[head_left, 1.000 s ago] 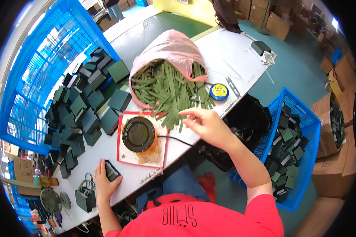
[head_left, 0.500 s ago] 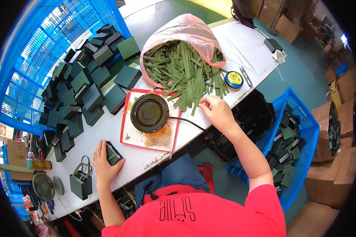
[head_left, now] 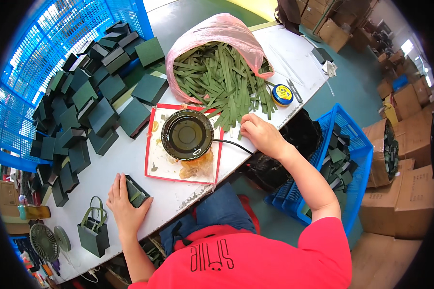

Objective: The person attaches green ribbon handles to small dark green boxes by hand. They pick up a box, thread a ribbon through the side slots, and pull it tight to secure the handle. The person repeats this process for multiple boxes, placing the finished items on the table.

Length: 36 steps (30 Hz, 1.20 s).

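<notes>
Right hand point(head_left: 264, 138) is now curling in by strips point(head_left: 219, 79), hold unclear; left hand point(head_left: 125, 208) is clasping box point(head_left: 139, 194). We're counting one handled bag point(head_left: 92, 241) at desk's point(head_left: 169, 195) near edge; piled boxes point(head_left: 102, 117) seemingly waiting.

a single head-worn fisheye view, downward and forward from close above the white table point(head_left: 125, 161)

- One held box point(head_left: 137, 192), dozens of heaped boxes point(head_left: 99, 118), left edge of the table point(head_left: 171, 197)!
- One black pot point(head_left: 187, 136), one pink bag point(head_left: 217, 30)!
- Near edge: one tin point(head_left: 282, 95), one handled bag point(head_left: 94, 239)!
- Overlapping strips point(head_left: 226, 77): perhaps dozens!
</notes>
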Motion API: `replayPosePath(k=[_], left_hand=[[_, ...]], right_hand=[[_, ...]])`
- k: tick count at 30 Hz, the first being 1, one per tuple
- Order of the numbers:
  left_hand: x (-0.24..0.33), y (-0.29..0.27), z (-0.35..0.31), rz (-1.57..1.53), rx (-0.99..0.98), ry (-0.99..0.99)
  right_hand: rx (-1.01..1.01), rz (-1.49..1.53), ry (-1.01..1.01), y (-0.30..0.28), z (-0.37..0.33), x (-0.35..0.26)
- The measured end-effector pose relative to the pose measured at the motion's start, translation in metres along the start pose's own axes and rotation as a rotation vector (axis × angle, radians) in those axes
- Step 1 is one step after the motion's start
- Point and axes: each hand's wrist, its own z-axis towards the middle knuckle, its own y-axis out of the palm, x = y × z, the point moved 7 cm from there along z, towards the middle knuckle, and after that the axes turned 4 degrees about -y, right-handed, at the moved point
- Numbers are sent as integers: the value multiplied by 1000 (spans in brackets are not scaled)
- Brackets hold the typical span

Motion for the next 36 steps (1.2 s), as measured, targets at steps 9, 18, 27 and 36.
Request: replayPosePath(k=[9,18,27,36], left_hand=[[-4,-2,-3,-38,36,14],[-4,-3,-3,-51,38,3],[-5,-4,-4,-58,29,13],[-8,-4,-4,-76,20,22]], right_hand=[[-169,-16,14,4,-3,1],[315,336,123,-36,-1,-53],[371,1377,841,9,-39,-104],[398,1486,895,48,-27,-122]])
